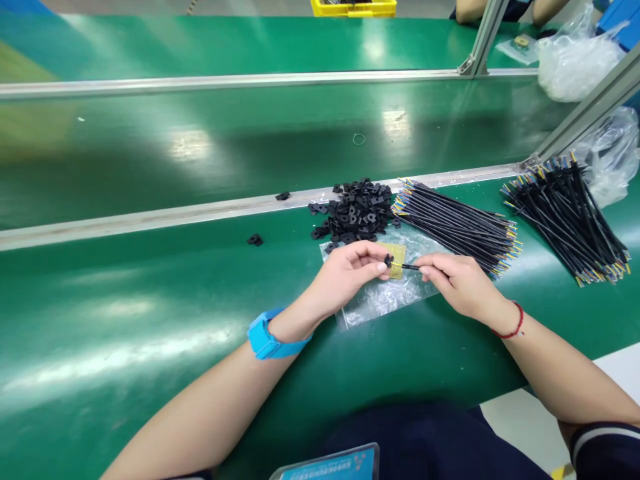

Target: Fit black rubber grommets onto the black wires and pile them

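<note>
Between thumb and fingers, my left hand (pixel 356 269) pinches a small black plastic part (pixel 389 261). My right hand (pixel 457 280) grips a short black cable (pixel 411 267), whose yellow-tipped wire end points left and meets the black part. Whether the wire passes through the part is too small to tell. Beneath both hands lie a yellowish square pad (pixel 398 270) and a clear plastic bag (pixel 383 300). A heap of black plastic parts (pixel 357 212) sits just beyond my left hand. Behind my right hand lies a bundle of black cables (pixel 457 223) with coloured wire ends.
Another cable bundle (pixel 575 223) lies at the right, near clear plastic bags (pixel 613 153). Two loose black parts lie left of the heap. A metal rail (pixel 210 212) crosses the green table, and a post rises at right. A person's arms rest at the far side.
</note>
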The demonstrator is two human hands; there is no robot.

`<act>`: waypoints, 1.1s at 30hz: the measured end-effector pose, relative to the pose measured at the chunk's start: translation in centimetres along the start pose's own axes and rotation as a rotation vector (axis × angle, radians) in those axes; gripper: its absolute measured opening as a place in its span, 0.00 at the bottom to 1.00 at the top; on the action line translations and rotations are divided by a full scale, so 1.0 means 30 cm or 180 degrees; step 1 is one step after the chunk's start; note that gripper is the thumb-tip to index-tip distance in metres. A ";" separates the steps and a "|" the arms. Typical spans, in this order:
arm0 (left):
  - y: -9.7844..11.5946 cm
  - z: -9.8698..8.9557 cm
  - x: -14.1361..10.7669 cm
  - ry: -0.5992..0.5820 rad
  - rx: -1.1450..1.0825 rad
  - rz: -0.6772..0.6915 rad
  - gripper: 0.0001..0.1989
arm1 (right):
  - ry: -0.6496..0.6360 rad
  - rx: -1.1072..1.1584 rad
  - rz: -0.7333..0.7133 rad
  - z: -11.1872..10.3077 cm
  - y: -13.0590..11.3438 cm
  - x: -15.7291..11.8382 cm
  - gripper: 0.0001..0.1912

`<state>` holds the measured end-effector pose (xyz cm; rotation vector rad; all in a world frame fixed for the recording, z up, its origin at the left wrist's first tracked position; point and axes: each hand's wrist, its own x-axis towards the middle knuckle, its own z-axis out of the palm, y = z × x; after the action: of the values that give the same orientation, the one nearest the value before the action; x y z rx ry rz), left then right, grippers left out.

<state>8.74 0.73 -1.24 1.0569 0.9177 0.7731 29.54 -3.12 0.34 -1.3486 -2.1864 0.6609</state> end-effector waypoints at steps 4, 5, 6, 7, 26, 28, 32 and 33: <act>-0.003 0.013 -0.008 -0.0152 0.0038 -0.0125 0.14 | -0.0054 -0.0079 -0.0110 0.014 -0.007 -0.007 0.11; -0.005 0.018 -0.010 -0.0145 -0.0044 -0.0167 0.14 | -0.0014 -0.0133 -0.0149 0.018 -0.009 -0.011 0.11; -0.008 0.023 -0.012 -0.0136 -0.0122 -0.0199 0.14 | 0.0027 -0.0209 -0.0184 0.021 -0.011 -0.014 0.11; -0.011 0.028 -0.013 -0.0127 -0.0182 -0.0217 0.15 | 0.0057 -0.0306 -0.0202 0.022 -0.013 -0.017 0.10; -0.004 0.052 -0.060 -0.0700 0.2326 0.1261 0.03 | -0.1177 0.1447 0.0760 0.006 -0.036 -0.005 0.17; -0.010 0.051 -0.051 -0.0530 0.2194 0.1268 0.04 | -0.0815 0.0969 0.0504 0.005 -0.033 -0.007 0.14; -0.015 0.044 -0.038 -0.0359 0.1568 0.1123 0.12 | 0.0064 -0.0318 -0.0255 0.005 -0.031 -0.022 0.12; -0.013 0.044 -0.038 -0.0353 0.1556 0.1051 0.10 | 0.0211 -0.0581 -0.0425 0.007 -0.031 -0.026 0.12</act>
<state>9.50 -0.88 -1.05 1.6953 0.8673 0.7667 29.09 -4.23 0.66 -1.2782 -2.3043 0.3694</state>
